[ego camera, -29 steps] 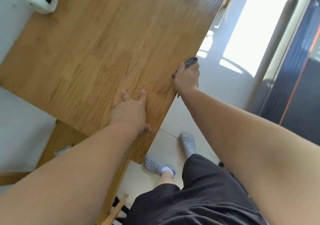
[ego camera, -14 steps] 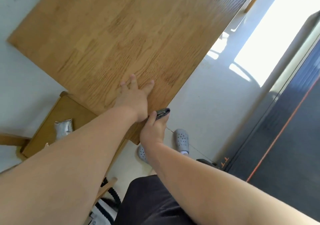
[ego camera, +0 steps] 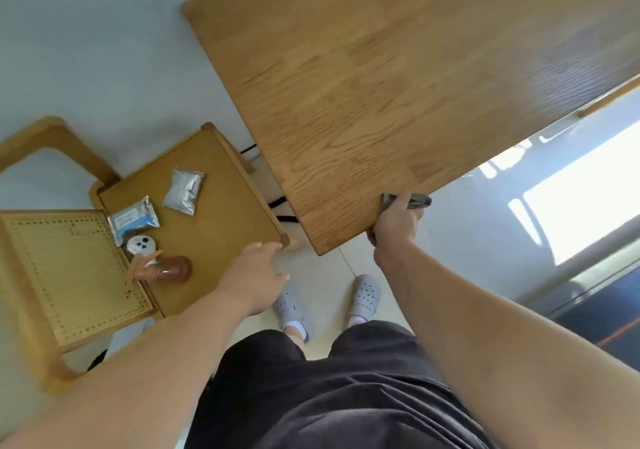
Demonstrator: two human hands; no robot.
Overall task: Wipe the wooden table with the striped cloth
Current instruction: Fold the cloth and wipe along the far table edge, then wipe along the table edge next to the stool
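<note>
Lower centre, the left hand [ego camera: 256,275] hovers with its fingers loosely spread, holding nothing, just beside the chair seat [ego camera: 221,227]. On the seat lie a brownish bottle [ego camera: 169,268] on its side and foil packets [ego camera: 183,190]. The right hand [ego camera: 398,222] has its fingers curled round the striped cloth [ego camera: 417,202] at the wooden table [ego camera: 381,85] edge.

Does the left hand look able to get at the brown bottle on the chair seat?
Probably yes: the left hand is open and empty beside the chair seat, with only bare wood between it and the brown bottle.
</note>
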